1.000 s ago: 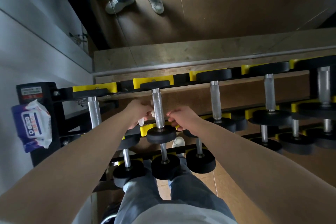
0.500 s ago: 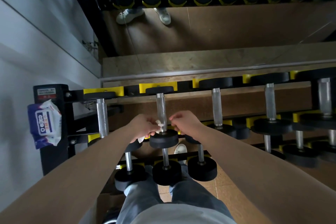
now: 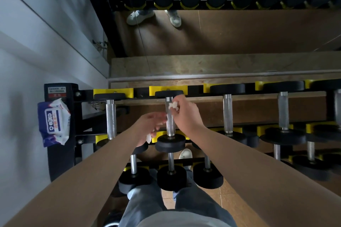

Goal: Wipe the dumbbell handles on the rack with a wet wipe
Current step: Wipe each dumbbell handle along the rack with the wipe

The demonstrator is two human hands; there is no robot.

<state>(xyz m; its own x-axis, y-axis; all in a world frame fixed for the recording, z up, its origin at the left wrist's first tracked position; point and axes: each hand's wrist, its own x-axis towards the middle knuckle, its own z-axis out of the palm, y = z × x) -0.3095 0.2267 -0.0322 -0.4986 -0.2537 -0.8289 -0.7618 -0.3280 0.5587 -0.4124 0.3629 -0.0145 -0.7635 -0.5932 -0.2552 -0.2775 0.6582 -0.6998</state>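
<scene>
— Slid the right hand up the knurled dumbbell handle, from beside the near weight to the far end; now pinching a crumpled wet wipe against the steel there.
— And the left hand?
— Blurred beside the handle's middle, gripping a white scrap of wipe under the palm.
— Sitting where, that dumbbell?
— Second from the left on the top tier of the black rack, cradled in yellow saddles.
— Around it?
— Against the rack's left post, a blue wipe packet. Grey wall to the left, mirror behind, above a wooden ledge; tan floor tiles below.
</scene>
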